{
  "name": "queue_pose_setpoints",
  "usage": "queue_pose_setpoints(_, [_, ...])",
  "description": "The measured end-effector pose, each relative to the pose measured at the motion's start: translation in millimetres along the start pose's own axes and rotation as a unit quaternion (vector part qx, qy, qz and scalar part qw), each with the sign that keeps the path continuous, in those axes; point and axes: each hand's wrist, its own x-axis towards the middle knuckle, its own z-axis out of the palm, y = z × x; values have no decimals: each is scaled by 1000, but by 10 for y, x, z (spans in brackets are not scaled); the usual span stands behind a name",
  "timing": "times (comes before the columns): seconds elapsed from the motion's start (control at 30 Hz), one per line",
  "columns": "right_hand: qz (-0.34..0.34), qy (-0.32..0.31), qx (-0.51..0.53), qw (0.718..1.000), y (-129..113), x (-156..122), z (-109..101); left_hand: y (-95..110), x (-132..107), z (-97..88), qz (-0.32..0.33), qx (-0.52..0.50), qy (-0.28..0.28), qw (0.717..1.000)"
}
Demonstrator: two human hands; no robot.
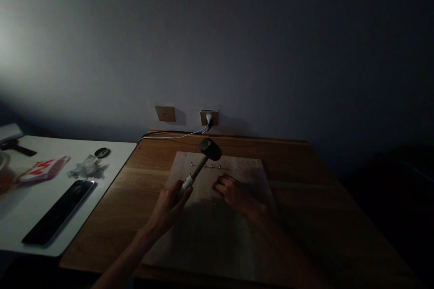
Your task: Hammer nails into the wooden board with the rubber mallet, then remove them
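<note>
At the far left, a red-and-white packet lay on the white table, with a black phone nearer the person. To the right of the packet came a crumpled piece of clear plastic, and just beyond it a dark round object.

Next stood the wooden table, its far edge by the wall under a tan wall plate. The left hand was closed around the white grip of a mallet, whose handle slanted away and to the right. Its dark head overlapped the far edge of a pale board lying on the wooden table. A short row of small metal pins showed near that edge. Behind, a white plug sat in a second wall plate.

Right of the mallet, the right hand was over the board, nearer the person than the pins, its fingers curled; in the dim light, I couldn't tell whether they pinched anything.
</note>
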Motion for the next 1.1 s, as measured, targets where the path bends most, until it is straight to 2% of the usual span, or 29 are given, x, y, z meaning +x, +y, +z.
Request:
queue_pose_setpoints(0.1, [21,43,-21,999,163,-34,1,-96,-23,86,-16,-11,8,1000])
queue_pose_setpoints(0.23, [88,161,70,980,497,-86,-40,-170,-63,137,-33,-10,0,999])
queue_pose_setpoints(0.3, [116,195,102,968,647,-62,-69,-176,-76,138,-27,-9,-1,1000])
queue_pose_setpoints(0.47, [135,195,149,960,813,99,-70,-170,-75,143,0,-5,11,1000])
queue_pose_setpoints(0.7, [124,180,159,963,812,194,12,-232,-80,174,1,6,-5,1000])
queue_pose_setpoints(0.9, [127,174,117,969,796,197,65,-257,-110,199,11,13,-20,1000])
queue_pose_setpoints(1.1, [172,178,135,959,772,184,101,-209,-120,184,15,-1,-32,999])
